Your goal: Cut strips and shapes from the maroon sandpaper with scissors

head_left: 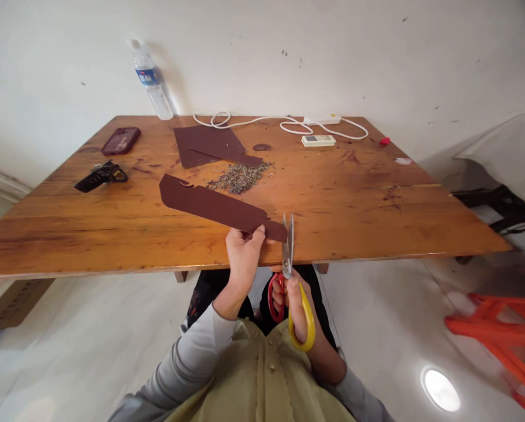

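My left hand (244, 252) pinches a long dark-red strip of card or paper (214, 204) near its right end, thumb on top. A curved slit runs in from the strip's upper left edge, and a notch shows near the thumb. In my right hand (295, 302) are scissors (287, 249) with one red and one yellow handle loop, fingers through the loops. Their blades point up and stand slightly apart, right at the strip's narrow right end. Beyond the strip, a larger dark-red sheet (196, 143) lies flat with a narrower piece (231, 155) overlapping it.
A heap of small dry seeds or scraps (240, 177) lies mid-table. Around it are a phone case (120, 140), a black hair claw clip (101, 176), a plastic bottle (152, 82), a remote control (318, 140) and a white cable (254, 121). An orange stool (500, 328) stands right.
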Tool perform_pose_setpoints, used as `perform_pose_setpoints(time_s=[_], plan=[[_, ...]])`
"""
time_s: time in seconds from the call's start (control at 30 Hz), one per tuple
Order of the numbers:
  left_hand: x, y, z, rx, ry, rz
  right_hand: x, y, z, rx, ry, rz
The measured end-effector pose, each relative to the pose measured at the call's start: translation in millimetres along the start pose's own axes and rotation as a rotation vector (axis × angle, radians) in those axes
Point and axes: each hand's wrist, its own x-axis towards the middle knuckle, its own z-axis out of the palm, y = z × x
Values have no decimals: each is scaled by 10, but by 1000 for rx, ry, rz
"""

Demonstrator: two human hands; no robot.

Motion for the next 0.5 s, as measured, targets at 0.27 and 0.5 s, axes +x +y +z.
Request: perform_pose_setpoints(time_s=[0.27, 0.5], plan=[[-5, 56, 18, -16, 14, 34, 7, 11, -28, 22, 34, 94], [-8, 36, 15, -27, 2, 3, 3, 3, -17, 33, 49, 121]])
